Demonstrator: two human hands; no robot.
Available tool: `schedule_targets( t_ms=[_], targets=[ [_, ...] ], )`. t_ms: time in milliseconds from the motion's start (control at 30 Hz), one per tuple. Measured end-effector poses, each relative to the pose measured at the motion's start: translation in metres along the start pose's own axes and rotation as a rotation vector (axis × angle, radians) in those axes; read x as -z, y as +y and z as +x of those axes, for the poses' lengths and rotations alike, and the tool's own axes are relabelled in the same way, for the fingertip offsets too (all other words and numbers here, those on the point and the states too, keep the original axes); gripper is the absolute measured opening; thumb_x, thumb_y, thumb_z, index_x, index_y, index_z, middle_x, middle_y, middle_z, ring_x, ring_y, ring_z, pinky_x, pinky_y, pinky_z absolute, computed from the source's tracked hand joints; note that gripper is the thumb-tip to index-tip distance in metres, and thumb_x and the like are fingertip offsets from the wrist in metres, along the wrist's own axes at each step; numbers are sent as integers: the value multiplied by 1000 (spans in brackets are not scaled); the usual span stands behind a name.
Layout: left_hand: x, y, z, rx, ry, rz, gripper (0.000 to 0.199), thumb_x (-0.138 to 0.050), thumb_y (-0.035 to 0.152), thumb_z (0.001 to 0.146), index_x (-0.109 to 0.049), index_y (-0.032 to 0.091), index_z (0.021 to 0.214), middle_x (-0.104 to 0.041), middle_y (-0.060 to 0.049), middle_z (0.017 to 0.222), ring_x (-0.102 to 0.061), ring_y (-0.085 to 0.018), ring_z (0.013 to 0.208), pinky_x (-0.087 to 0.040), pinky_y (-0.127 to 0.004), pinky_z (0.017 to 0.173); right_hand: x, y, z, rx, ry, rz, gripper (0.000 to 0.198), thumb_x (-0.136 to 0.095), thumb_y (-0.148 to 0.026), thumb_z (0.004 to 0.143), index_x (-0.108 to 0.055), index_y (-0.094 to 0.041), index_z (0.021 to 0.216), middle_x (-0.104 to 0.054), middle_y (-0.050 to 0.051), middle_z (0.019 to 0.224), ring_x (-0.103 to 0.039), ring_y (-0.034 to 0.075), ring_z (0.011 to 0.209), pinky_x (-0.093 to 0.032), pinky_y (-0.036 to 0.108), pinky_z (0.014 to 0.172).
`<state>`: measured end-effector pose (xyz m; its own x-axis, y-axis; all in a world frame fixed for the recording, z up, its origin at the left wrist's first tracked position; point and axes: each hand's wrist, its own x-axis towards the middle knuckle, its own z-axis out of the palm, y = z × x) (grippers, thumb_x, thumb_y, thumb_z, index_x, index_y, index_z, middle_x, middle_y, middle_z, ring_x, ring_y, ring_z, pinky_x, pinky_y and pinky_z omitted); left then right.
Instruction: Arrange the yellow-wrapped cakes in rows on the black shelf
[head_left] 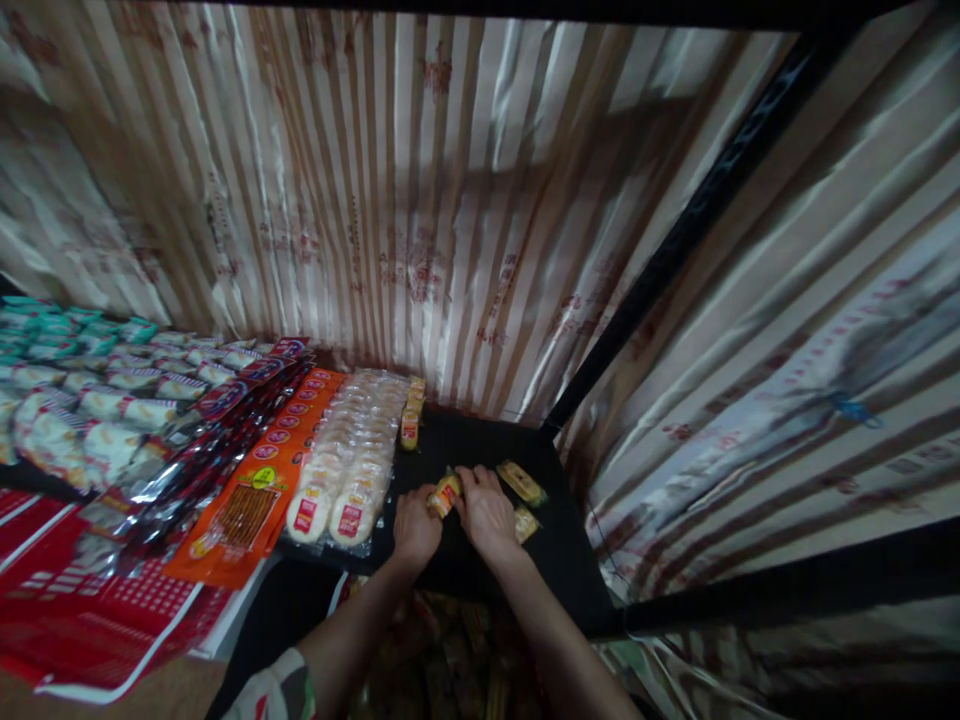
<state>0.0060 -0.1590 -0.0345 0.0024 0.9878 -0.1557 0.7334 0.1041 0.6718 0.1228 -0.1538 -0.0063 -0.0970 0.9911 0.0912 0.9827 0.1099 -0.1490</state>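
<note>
Between my two hands, just above the black shelf (555, 545), is a small yellow wrapped snack packet (445, 496) with a reddish label. The fingers of my left hand (418, 524) are closed on its left end. My right hand (484, 508) grips the other end, its fingers partly hiding the packet. To the right of that hand lie a yellow snack packet (520, 482) and another small packet (526, 523), partly covered by the hand. A short row of similar yellow packets (410, 425) stands farther back on the left.
Left of my hands are rows of round white crackers in clear wrap (352, 512), an orange snack bag (238, 510), dark-red packs, and white and teal packets. A red basket (112, 620) sits lower left. A black post (675, 240) and striped sheeting (420, 200) enclose the shelf.
</note>
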Motion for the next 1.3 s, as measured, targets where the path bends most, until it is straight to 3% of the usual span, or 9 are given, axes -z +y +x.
schedule_targets(
  t_ms=[100, 200, 300, 433, 600, 767, 967, 1300],
  targets=[
    [2, -3, 2, -35, 33, 19, 40, -39, 5, 76, -63, 16, 107, -65, -9, 104, -56, -22, 102, -40, -31, 92, 2, 7, 13, 242, -52, 39, 46, -51, -11, 78, -54, -25, 122, -51, 6, 131, -44, 23, 115, -37, 31, 93],
    [1, -3, 3, -59, 52, -13, 40, -37, 3, 76, -63, 13, 106, -65, -11, 103, -57, -22, 101, -42, -33, 92, 0, 16, 20, 368, -173, 83, 29, -50, -10, 77, -65, -23, 98, -65, 4, 107, -51, 20, 104, -37, 29, 91],
    [-4, -3, 1, -93, 139, -72, 45, -38, 2, 75, -57, 7, 116, -56, -16, 121, -51, -23, 114, -39, -34, 100, -6, 20, 19, 281, -182, 139, 18, -52, -15, 77, -65, -21, 88, -67, 4, 88, -57, 19, 89, -38, 30, 86],
    [-16, -7, -8, -200, 279, -150, 57, -40, 2, 73, -43, 5, 130, -34, -18, 142, -30, -25, 133, -30, -38, 110, -23, 15, 18, 18, -163, 421, 13, -52, -25, 77, -63, -22, 84, -66, 2, 79, -60, 17, 76, -42, 25, 68],
    [-31, -16, -8, -249, 283, -197, 57, -34, 6, 77, -36, 4, 135, -30, -17, 145, -22, -24, 137, -22, -41, 114, -54, -1, 30, -240, -38, 824, 16, -53, -33, 74, -62, -21, 81, -68, 2, 77, -63, 17, 71, -45, 26, 67],
    [-32, -24, 12, -197, 295, -277, 49, -27, 26, 89, -42, 6, 131, -39, -16, 141, -30, -23, 134, -24, -44, 113, -77, -15, 54, -283, 80, 929, 21, -55, -37, 70, -62, -21, 81, -69, 3, 79, -64, 19, 74, -48, 31, 72],
    [-25, -24, 29, -115, 295, -396, 51, -27, 31, 90, -40, 8, 134, -35, -14, 144, -26, -21, 136, -20, -40, 114, -88, -32, 75, -223, 187, 1039, 25, -51, -40, 72, -62, -21, 84, -69, 3, 84, -63, 18, 76, -49, 31, 75],
    [-29, -29, 43, -105, 275, -476, 51, -27, 32, 91, -39, 10, 134, -33, -12, 145, -27, -19, 136, -19, -38, 114, -92, -38, 85, -255, 220, 798, 35, -49, -37, 74, -63, -16, 97, -66, 9, 96, -61, 22, 88, -48, 35, 81]
  ],
)
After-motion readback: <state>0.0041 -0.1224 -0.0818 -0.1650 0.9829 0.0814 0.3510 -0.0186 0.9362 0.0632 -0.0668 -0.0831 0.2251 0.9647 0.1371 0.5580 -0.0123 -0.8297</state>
